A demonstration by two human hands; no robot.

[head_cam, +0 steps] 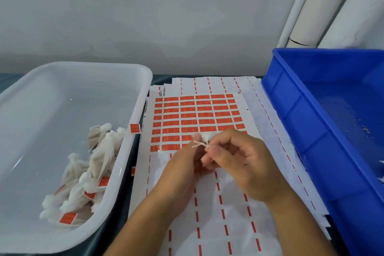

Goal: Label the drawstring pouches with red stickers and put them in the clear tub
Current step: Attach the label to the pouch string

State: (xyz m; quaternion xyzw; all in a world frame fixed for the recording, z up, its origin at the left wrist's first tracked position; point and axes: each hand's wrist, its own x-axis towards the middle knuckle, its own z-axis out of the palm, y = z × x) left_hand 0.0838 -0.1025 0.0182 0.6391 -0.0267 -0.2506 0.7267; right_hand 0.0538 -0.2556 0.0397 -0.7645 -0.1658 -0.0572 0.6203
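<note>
While curled, hands (209, 158) pinch pouch (204, 137).

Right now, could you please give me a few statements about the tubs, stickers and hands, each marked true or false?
1. The clear tub holds labelled pouches. True.
2. The blue crate is full of pouches. False: only scraps show in it.
3. The left hand and right hand hold a pouch over the sticker sheet. True.
4. A red sticker is stuck on the blue crate. False: it sits on the clear tub's rim.
</note>
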